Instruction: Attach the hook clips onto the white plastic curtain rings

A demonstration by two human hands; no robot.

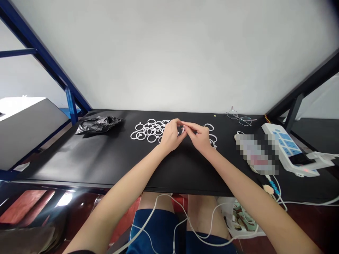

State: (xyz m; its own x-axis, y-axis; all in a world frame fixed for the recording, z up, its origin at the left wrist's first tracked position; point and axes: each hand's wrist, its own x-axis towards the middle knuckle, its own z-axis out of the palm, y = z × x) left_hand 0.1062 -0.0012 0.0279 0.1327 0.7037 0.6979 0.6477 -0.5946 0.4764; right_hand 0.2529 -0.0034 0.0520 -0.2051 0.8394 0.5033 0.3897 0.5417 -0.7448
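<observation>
My left hand (170, 135) and my right hand (199, 135) meet above the middle of the black table (180, 173). Their fingertips are pinched together around a small white piece (183, 130); it looks like part of a white ring, mostly hidden by the fingers. Just left of my left hand lies a loose pile of white plastic rings (150, 131), several with a small knob or eyelet on the rim. A smaller group of white rings (209, 125) lies beside and partly behind my right hand.
A crumpled black plastic bag (99, 125) sits at the left. To the right are eyeglasses (245, 121), a blurred-out phone (255, 155) with a cable, and a white power strip (287, 146). White cables (159, 201) hang across my lap. Blue frame bars (70, 100) rise at the left.
</observation>
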